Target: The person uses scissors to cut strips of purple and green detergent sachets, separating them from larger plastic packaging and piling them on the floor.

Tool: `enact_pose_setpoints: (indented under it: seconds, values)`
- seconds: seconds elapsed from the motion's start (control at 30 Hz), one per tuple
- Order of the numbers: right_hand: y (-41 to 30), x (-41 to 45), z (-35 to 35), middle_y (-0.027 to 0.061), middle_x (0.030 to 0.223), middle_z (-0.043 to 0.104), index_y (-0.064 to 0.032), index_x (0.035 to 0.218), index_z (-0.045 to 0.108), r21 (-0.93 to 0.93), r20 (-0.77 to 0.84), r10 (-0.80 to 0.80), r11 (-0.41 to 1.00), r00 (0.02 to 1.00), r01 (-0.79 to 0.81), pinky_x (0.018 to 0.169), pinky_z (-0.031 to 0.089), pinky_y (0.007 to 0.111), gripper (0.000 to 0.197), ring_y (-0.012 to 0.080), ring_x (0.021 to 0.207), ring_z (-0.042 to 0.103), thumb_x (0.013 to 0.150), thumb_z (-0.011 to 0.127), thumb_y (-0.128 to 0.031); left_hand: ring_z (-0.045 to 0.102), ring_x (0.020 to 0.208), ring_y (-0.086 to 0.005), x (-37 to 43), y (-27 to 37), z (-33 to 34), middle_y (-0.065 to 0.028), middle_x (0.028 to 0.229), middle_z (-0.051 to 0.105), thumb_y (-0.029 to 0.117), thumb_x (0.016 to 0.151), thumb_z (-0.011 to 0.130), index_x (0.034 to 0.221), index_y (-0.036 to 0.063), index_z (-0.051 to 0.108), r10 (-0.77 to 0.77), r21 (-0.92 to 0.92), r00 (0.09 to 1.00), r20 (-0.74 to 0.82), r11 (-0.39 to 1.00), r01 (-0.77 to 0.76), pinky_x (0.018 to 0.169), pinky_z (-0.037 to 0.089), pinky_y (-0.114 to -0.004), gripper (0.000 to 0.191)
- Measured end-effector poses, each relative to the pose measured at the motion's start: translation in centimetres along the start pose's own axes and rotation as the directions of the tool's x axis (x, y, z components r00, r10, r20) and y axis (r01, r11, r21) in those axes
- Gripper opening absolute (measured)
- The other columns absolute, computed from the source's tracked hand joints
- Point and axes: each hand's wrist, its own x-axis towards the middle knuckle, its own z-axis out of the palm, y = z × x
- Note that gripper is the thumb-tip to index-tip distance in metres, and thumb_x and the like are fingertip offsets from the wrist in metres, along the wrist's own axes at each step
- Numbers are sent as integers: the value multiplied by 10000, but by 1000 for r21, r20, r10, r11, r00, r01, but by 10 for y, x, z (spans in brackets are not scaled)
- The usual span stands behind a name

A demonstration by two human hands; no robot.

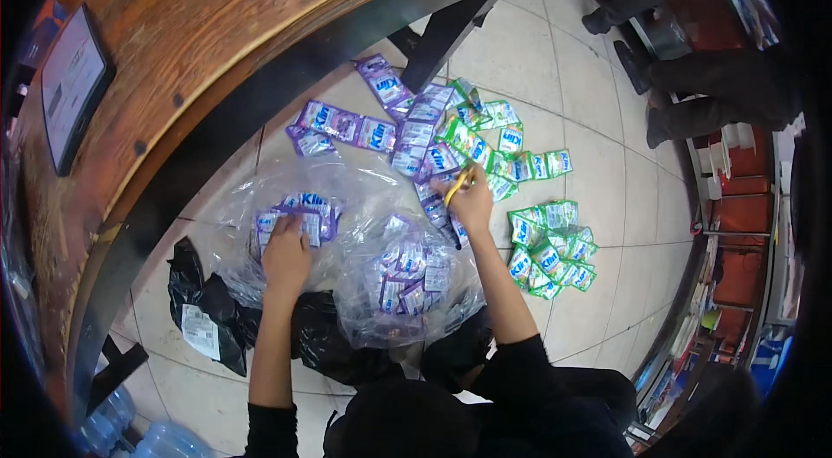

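Note:
My left hand (288,250) rests on a small stack of purple Klin sachets (312,204) within a spread clear plastic bag (227,217). Its fingers cover one sachet, and whether they grip it is unclear. Yellow-handled scissors (457,189) are in my right hand (473,201), their blades hidden. Strips of purple sachets (416,139) lie under and beyond this hand, overlapping green sachet strips (468,136) to the right. Closer to me, a second clear bag (364,321) holds loose purple sachets (409,269). A separate heap of green sachets (552,256) lies right of my forearm.
A wooden table (260,16) curves overhead at left, bearing a tablet-like device (75,87); its dark leg (448,29) meets the floor by the strips. Black plastic bags (208,308) lie near my left arm. Water bottles (162,438), shelves (734,224) and other people's legs (708,87) surround the tiled floor (604,178).

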Motion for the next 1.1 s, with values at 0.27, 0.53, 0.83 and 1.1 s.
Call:
enact_pose_setpoints:
  seconds: [0.27, 0.53, 0.83, 1.1]
  values:
    - [-8, 4, -52, -36, 768, 525, -84, 867, 503, 437, 425, -152, 898, 892, -55, 584, 398, 222, 259, 64, 671, 487, 716, 690, 11, 677, 792, -212, -10, 122, -50, -114, 889, 685, 333, 937, 509, 1165, 29, 564, 224, -648, 615, 756, 395, 652, 706, 522, -343, 384]
    - [-92, -83, -190, -46, 873, 387, -135, 944, 447, 737, 405, 88, 559, 910, -382, 684, 407, 226, 367, 58, 798, 447, 694, 662, 26, 581, 1092, -228, 23, 178, 30, -93, 1158, 602, 329, 915, 608, 1240, 47, 513, 157, -437, 765, 625, -742, 509, 934, 476, -400, 441]
    - [21, -125, -254, 35, 822, 649, -26, 913, 664, -5, 650, 119, 988, 750, -153, 662, 519, 261, 296, 79, 756, 615, 716, 831, -172, 630, 949, -166, 17, 193, -4, -94, 1060, 639, -2, 864, 564, 1147, -31, 564, 75, -814, 966, 248, -525, 250, 873, 509, -324, 285]
    - [-71, -74, -217, 3, 675, 640, -56, 865, 697, -78, 892, 43, 995, 450, 60, 512, 424, 220, 376, 73, 555, 558, 663, 863, -326, 618, 828, -82, -12, 175, -32, -48, 906, 700, 125, 793, 752, 968, -6, 683, 299, -963, 916, 266, 116, 242, 739, 493, -255, 229]
